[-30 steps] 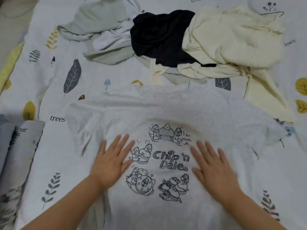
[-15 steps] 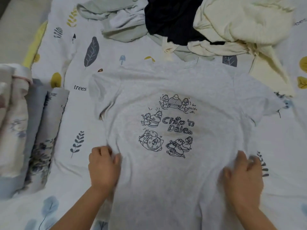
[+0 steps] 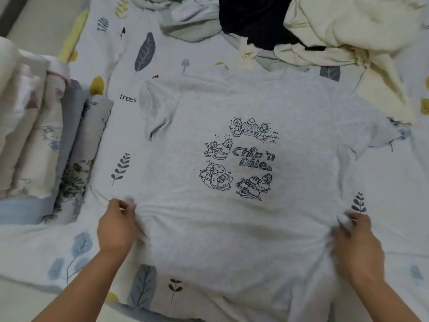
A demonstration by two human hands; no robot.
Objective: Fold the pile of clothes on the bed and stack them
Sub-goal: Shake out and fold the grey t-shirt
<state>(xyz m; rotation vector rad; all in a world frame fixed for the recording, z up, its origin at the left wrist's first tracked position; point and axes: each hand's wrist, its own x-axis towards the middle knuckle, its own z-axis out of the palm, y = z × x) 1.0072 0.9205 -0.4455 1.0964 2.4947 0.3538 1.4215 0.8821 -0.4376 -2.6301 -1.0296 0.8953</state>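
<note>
1. Lying flat on the bed (image 3: 383,182), print side up, was a light grey T-shirt (image 3: 255,228) with a cartoon drawing (image 3: 241,159) on its front.
2. The left hand (image 3: 117,225) pinched the shirt's left edge, with its fingers curled round a bit of cloth.
3. The right hand (image 3: 355,238) pinched the shirt's right edge the same way, and the cloth bunched up there.
4. Both hands were well apart, one on each side of the shirt.
5. A pile of clothes waited at the far side of the bed: a pale green one (image 3: 190,22), a black one (image 3: 253,19) and a cream one (image 3: 352,29).
6. Some folded cloth things (image 3: 46,140) sat in a row on the left.
</note>
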